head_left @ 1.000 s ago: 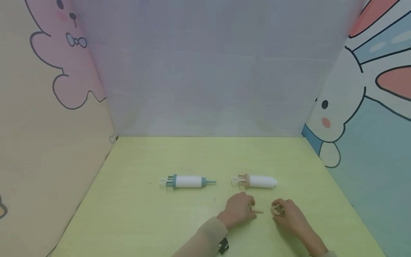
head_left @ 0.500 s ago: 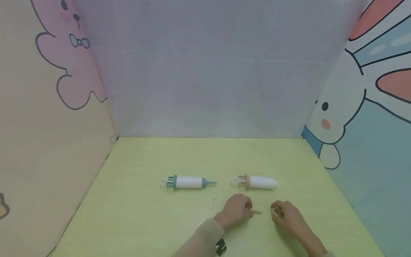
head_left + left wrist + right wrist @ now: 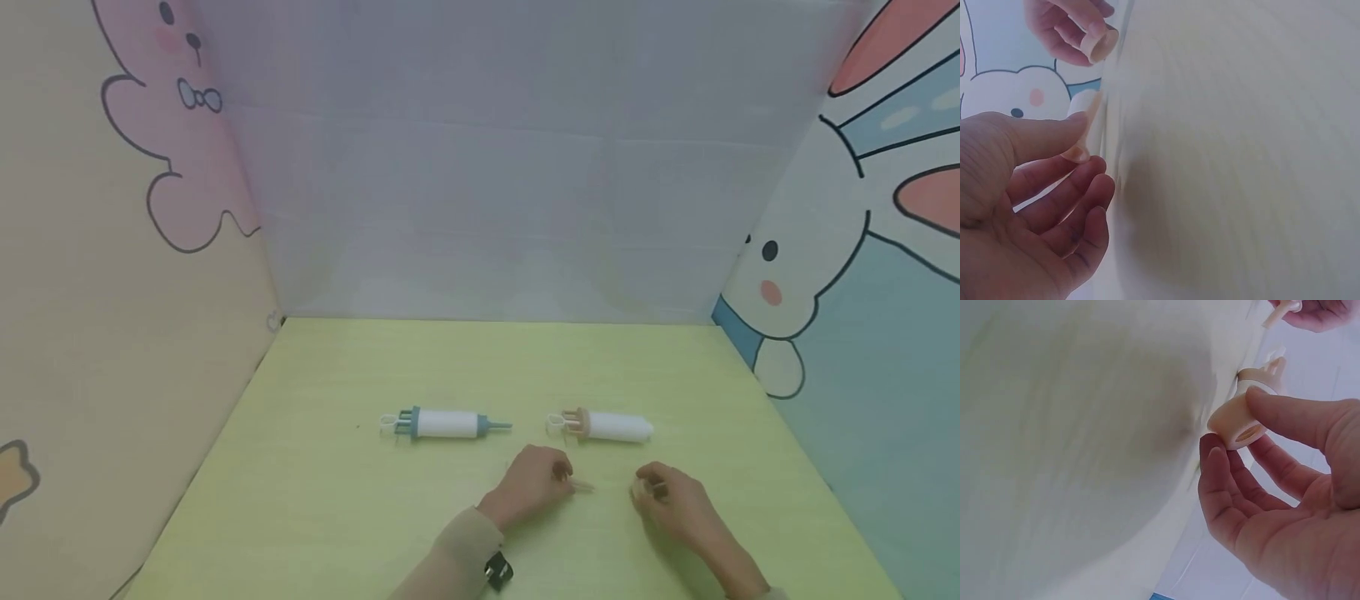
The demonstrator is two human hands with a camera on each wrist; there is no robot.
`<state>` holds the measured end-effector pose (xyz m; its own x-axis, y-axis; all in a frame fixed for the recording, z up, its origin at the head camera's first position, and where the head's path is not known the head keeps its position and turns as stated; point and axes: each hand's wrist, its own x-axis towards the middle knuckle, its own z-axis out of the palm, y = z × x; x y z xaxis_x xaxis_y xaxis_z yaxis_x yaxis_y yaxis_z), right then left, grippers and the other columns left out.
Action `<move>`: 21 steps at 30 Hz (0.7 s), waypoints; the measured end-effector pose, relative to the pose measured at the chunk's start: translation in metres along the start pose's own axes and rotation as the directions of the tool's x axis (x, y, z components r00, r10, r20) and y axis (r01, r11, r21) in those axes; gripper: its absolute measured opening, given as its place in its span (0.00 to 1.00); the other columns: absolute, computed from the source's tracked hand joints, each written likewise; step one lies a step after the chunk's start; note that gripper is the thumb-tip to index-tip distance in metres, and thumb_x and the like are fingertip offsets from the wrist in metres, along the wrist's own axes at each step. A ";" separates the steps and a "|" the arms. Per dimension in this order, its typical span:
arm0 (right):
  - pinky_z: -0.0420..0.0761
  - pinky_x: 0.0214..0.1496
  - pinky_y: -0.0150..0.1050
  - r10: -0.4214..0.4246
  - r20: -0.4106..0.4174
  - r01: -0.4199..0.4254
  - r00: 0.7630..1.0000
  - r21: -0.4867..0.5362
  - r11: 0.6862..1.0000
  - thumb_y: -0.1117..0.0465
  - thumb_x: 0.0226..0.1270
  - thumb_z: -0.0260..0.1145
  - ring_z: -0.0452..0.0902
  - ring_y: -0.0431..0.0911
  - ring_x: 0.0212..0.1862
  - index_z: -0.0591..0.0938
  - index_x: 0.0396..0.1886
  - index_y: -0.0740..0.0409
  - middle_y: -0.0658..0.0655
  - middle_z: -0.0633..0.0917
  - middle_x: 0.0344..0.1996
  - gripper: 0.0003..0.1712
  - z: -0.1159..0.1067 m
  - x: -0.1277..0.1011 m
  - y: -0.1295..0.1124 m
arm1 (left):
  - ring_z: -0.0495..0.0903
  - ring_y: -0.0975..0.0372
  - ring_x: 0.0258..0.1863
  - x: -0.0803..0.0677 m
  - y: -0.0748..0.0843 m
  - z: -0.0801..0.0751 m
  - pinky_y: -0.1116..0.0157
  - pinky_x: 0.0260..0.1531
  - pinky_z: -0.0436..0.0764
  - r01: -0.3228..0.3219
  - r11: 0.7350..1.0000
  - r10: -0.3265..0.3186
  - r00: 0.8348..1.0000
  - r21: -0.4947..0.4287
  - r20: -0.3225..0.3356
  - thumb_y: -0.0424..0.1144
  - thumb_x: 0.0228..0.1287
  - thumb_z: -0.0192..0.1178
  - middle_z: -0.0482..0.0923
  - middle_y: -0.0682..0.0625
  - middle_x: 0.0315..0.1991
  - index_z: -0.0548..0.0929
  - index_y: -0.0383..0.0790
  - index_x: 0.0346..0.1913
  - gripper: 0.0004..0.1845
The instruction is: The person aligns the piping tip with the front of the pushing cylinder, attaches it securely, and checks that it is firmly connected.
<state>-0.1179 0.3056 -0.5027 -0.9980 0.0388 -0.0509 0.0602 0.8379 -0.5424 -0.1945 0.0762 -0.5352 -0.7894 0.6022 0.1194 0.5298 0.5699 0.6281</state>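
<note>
Lower centre of the frame: left hand [image 3: 531, 485] pinches a tan nozzle tip [image 3: 581, 486]; right hand [image 3: 670, 497] pinches a tan threaded ring [image 3: 1239, 427]. Both sit just above the tabletop [image 3: 315, 500]. Align tip and ring coaxially before joining; avoid forcing.

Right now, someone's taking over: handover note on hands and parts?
Left hand: pinches the beige nozzle at its base, just above the table.
Right hand: holds the beige ring between thumb and fingers.
Beige syringe: lies behind the hands, tip bare.
Blue syringe: lies to the left, nozzle on.
Done: both loose parts in hand.
Left, probably: fit nozzle and ring onto the beige syringe.
</note>
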 end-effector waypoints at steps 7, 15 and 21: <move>0.81 0.42 0.43 -0.002 0.008 0.002 1.000 0.071 0.997 0.63 0.58 0.68 0.82 0.50 0.41 0.79 0.46 0.59 0.59 0.84 0.43 0.15 0.002 0.006 -0.008 | 0.72 0.75 0.24 -0.005 -0.008 -0.013 0.77 0.26 0.71 0.000 0.999 -0.002 0.999 -0.037 -0.037 0.42 0.53 0.68 0.79 0.61 0.26 0.85 0.45 0.34 0.07; 0.81 0.42 0.39 -0.030 0.025 0.026 0.999 0.154 0.988 0.63 0.56 0.69 0.82 0.49 0.43 0.79 0.46 0.58 0.57 0.84 0.43 0.17 0.005 0.012 -0.019 | 0.73 0.76 0.23 -0.008 -0.004 -0.030 0.78 0.26 0.72 0.001 0.996 -0.009 0.996 -0.086 -0.086 0.42 0.54 0.67 0.81 0.59 0.27 0.86 0.43 0.36 0.08; 0.81 0.42 0.36 -0.068 0.035 0.058 0.997 0.233 0.971 0.63 0.57 0.69 0.82 0.49 0.43 0.79 0.45 0.57 0.57 0.83 0.44 0.16 0.006 0.014 -0.031 | 0.73 0.75 0.23 -0.010 -0.003 -0.036 0.77 0.25 0.72 0.064 0.990 -0.075 0.994 -0.124 -0.080 0.42 0.54 0.68 0.81 0.60 0.27 0.86 0.43 0.38 0.10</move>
<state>-0.1340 0.2769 -0.4917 -0.9984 -0.0370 -0.0431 0.0058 0.6890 -0.7248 -0.1992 0.0478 -0.5107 -0.8490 0.5114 0.1332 0.4353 0.5339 0.7249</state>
